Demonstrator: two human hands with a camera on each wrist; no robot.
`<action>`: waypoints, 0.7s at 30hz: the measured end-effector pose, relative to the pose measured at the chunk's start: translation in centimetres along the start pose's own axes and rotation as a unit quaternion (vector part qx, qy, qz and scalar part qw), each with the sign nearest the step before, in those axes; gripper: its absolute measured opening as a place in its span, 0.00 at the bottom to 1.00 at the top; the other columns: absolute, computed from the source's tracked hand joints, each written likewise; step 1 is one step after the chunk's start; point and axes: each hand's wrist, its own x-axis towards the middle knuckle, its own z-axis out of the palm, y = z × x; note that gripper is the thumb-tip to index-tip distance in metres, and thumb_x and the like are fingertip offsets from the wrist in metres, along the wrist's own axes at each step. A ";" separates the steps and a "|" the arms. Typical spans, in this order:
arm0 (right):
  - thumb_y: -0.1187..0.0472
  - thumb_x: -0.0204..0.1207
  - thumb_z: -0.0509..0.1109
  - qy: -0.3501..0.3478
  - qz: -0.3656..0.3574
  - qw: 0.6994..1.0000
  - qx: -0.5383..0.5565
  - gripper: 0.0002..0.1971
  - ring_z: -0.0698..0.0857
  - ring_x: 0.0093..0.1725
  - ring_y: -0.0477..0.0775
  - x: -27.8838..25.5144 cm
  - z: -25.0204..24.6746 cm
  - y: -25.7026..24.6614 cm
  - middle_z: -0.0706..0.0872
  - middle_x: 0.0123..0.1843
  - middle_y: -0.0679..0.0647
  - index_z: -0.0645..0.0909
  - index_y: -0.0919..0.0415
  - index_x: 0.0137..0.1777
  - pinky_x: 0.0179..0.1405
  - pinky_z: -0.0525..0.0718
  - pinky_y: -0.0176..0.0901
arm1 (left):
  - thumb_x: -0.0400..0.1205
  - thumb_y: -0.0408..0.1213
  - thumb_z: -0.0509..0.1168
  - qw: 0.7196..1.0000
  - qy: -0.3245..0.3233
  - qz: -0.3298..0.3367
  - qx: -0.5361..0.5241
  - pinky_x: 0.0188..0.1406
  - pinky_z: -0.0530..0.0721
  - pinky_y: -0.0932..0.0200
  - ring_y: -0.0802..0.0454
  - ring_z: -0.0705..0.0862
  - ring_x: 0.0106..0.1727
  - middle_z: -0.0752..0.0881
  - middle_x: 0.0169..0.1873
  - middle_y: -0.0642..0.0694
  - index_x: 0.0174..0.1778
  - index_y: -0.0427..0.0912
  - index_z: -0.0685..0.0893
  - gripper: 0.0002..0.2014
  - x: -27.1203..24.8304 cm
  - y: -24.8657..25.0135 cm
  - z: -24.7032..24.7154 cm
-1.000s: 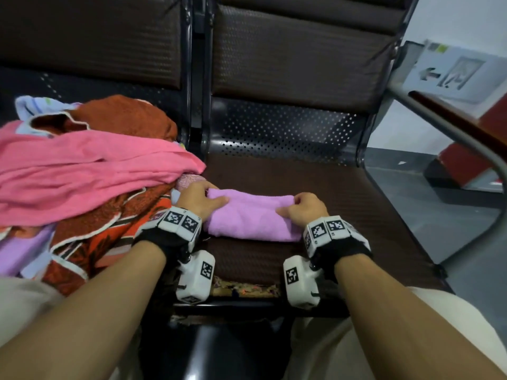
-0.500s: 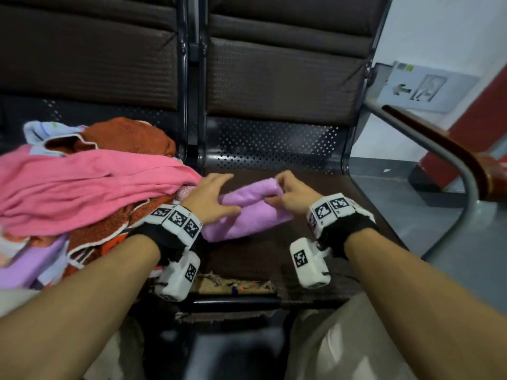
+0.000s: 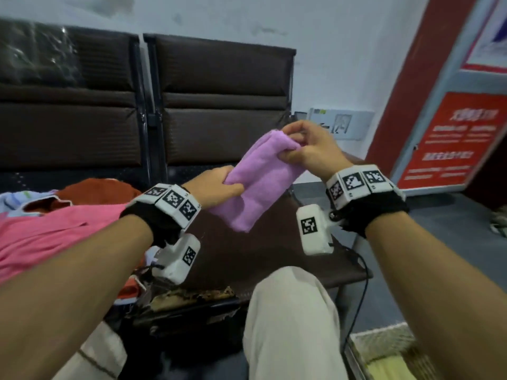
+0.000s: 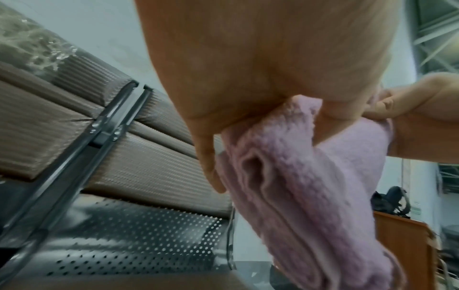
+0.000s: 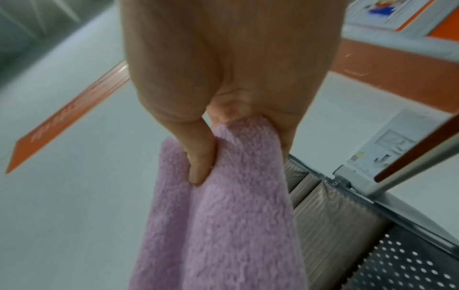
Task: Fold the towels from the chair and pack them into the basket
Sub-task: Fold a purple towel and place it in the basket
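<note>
A folded lilac towel [image 3: 263, 179] hangs in the air above the brown chair seat [image 3: 247, 259], tilted with its upper end to the right. My left hand [image 3: 219, 185] grips its lower left side, thumb on top. My right hand [image 3: 304, 149] pinches the upper end between thumb and fingers. In the left wrist view the lilac towel [image 4: 310, 196] shows its layered folded edges under my palm. In the right wrist view the lilac towel [image 5: 223, 215] drops from my thumb and fingers. A corner of a woven basket [image 3: 384, 349] shows at the bottom right on the floor.
A pile of unfolded towels, pink [image 3: 55, 237] on top and rust-coloured [image 3: 101, 190] behind, covers the left seat. Chair backs [image 3: 219, 111] rise behind. My knee in light trousers [image 3: 293, 311] is below the hands. A red sign board [image 3: 455, 138] stands at the right.
Both hands have lifted the folded lilac towel off the seat into the air, its right end raised higher. My head view has tipped upward.
</note>
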 end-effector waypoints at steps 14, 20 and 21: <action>0.81 0.65 0.68 0.346 0.141 0.923 0.087 0.19 0.83 0.42 0.44 -22.8 -16.4 14.5 0.86 0.42 0.52 0.82 0.58 0.48 0.43 0.80 0.30 | 0.82 0.41 0.62 0.975 -0.155 0.114 0.107 0.54 0.79 0.48 0.36 0.82 0.58 0.83 0.57 0.34 0.61 0.37 0.75 0.15 2.8 15.9 21.5; 0.85 0.65 0.69 0.350 0.279 0.893 0.038 0.20 0.84 0.41 0.42 -35.3 -17.1 22.8 0.85 0.49 0.60 0.81 0.72 0.56 0.46 0.81 0.30 | 0.83 0.33 0.58 0.938 -0.307 0.093 0.133 0.49 0.74 0.51 0.34 0.81 0.57 0.81 0.58 0.28 0.60 0.31 0.71 0.12 -1.5 15.2 36.4; 0.85 0.66 0.69 0.344 0.295 0.891 0.033 0.19 0.84 0.39 0.37 -36.9 -17.1 23.9 0.85 0.49 0.59 0.81 0.72 0.56 0.45 0.81 0.28 | 0.83 0.33 0.58 0.931 -0.326 0.090 0.134 0.51 0.75 0.51 0.34 0.81 0.59 0.81 0.60 0.28 0.62 0.31 0.70 0.14 -2.2 14.9 38.3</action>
